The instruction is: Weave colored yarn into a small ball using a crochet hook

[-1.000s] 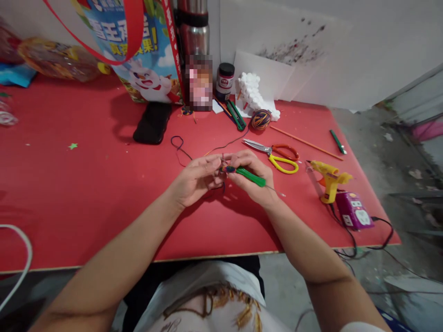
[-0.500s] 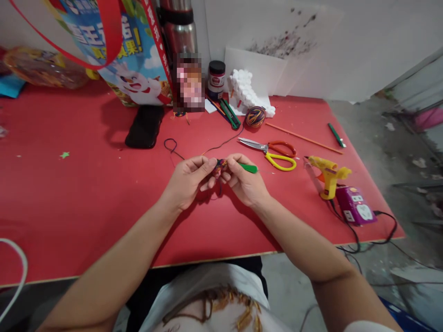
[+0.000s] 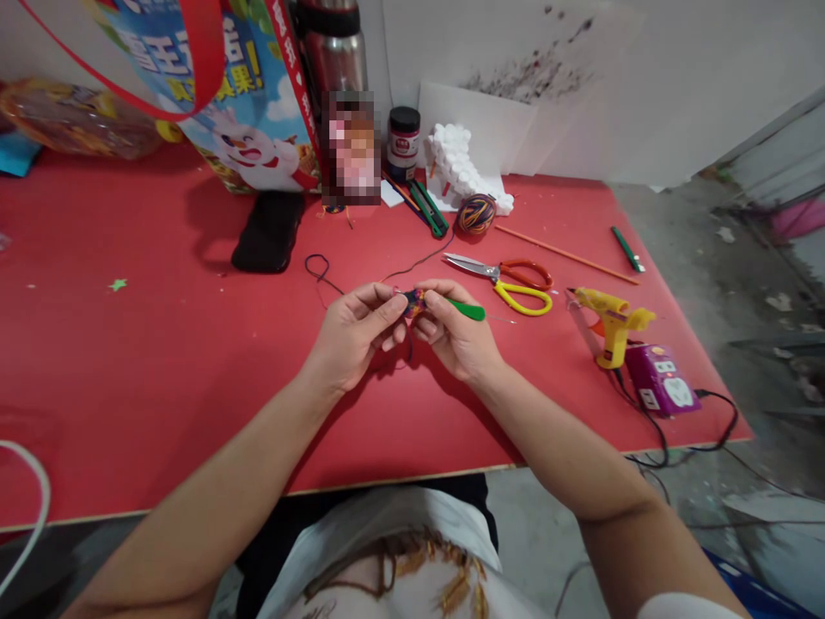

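Note:
Between my two hands is a small crocheted piece point(image 3: 416, 301) of dark, multicoloured yarn. My left hand point(image 3: 353, 335) pinches its left side with thumb and fingers. The right side is gripped by my right hand point(image 3: 459, 337), which also holds a green-handled crochet hook point(image 3: 467, 309). The handle sticks out to the right, with a thin metal shaft beyond it; the rest is hidden by fingers. A strand of yarn point(image 3: 412, 263) runs across the table to a multicoloured yarn ball point(image 3: 476, 214). A short loop of yarn hangs below the piece.
Scissors point(image 3: 509, 279) lie right of my hands, near an orange stick point(image 3: 567, 254). A yellow glue gun point(image 3: 609, 322) stands by a purple power socket point(image 3: 663, 380). Behind are a phone point(image 3: 269, 232), a green cutter point(image 3: 428, 209), a jar point(image 3: 404, 144) and a bag point(image 3: 258, 103).
The crocheted piece has turned slightly between my fingers, so more of it shows. The green hook handle has shifted a little to the right, and its thin shaft is clearer.

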`<state>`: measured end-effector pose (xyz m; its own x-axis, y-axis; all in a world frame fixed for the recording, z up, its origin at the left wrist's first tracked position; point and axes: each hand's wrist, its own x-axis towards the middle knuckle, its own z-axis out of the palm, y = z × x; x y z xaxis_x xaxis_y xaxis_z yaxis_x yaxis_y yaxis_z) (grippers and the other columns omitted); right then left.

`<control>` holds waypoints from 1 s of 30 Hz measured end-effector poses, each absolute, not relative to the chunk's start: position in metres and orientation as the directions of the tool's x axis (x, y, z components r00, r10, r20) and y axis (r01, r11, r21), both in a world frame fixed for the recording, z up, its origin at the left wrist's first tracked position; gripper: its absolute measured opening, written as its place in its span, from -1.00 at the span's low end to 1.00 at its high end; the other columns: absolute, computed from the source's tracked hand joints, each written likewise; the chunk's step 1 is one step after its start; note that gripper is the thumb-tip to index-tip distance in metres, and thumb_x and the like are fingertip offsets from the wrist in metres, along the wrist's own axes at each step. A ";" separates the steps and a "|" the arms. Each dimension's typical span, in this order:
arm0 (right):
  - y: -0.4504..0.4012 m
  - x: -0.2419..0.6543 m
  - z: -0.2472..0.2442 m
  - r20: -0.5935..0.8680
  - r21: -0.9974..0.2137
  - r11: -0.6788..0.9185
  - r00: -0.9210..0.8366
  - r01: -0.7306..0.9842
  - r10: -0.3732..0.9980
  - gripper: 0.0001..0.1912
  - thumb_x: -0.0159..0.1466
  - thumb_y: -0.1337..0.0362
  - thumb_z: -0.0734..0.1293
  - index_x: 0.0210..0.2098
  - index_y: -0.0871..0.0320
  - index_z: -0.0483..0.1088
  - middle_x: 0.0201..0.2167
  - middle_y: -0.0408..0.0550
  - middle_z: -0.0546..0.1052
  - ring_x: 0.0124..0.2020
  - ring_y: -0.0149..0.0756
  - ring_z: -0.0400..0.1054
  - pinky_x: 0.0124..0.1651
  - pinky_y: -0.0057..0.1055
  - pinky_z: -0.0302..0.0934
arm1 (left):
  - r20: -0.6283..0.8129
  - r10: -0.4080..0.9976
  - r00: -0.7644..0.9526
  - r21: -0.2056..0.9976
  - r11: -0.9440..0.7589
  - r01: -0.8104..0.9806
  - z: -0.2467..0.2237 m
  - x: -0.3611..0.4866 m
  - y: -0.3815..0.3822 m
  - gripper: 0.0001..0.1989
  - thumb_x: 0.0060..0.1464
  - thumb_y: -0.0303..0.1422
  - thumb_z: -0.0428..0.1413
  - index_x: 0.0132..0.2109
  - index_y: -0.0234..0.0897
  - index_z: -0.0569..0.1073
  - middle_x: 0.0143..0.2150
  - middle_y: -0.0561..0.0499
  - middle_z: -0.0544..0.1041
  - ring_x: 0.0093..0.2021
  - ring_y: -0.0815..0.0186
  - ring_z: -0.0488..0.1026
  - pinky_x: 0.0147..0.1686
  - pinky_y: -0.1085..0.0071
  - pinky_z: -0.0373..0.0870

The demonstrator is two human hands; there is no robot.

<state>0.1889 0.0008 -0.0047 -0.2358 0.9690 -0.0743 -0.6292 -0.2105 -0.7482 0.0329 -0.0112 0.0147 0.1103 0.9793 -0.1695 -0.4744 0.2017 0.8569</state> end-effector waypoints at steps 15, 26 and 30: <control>0.002 0.184 -0.016 -0.081 -0.708 -0.204 -0.209 -0.676 0.974 -0.77 0.26 0.14 0.61 -0.24 0.13 0.61 -0.59 -0.25 0.48 -0.50 -0.45 0.35 -0.36 -0.49 0.30 | -0.272 0.942 0.196 0.735 0.335 -0.590 0.006 0.036 -0.006 -0.69 -0.19 -0.41 0.60 -0.33 -0.39 0.66 -0.48 0.00 0.59 -0.50 0.48 0.48 -0.48 0.63 0.42; 0.002 0.185 -0.011 -0.123 -0.756 -0.200 -0.164 -0.624 0.979 -0.68 0.21 0.01 0.62 -0.26 0.11 0.59 -0.59 -0.28 0.45 -0.51 -0.46 0.31 -0.39 -0.47 0.27 | -0.334 0.913 0.233 0.684 0.405 -0.607 0.001 0.033 -0.003 -0.68 -0.12 -0.36 0.57 -0.30 -0.42 0.64 -0.45 -0.02 0.59 -0.49 0.47 0.49 -0.49 0.63 0.46; 0.003 0.185 -0.013 -0.135 -0.751 -0.208 -0.163 -0.627 0.977 -0.68 0.19 0.03 0.63 -0.28 0.10 0.58 -0.59 -0.27 0.47 -0.52 -0.46 0.30 -0.41 -0.47 0.23 | -0.357 0.904 0.234 0.645 0.420 -0.638 0.000 0.032 -0.002 -0.72 -0.09 -0.43 0.54 -0.28 -0.44 0.63 -0.43 -0.04 0.60 -0.47 0.46 0.52 -0.50 0.63 0.44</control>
<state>0.1850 0.0035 -0.0135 -0.1632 0.9774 -0.1348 -0.6271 -0.2082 -0.7506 0.0325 -0.0016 -0.0003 0.2343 0.9043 -0.3568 -0.6381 0.4200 0.6453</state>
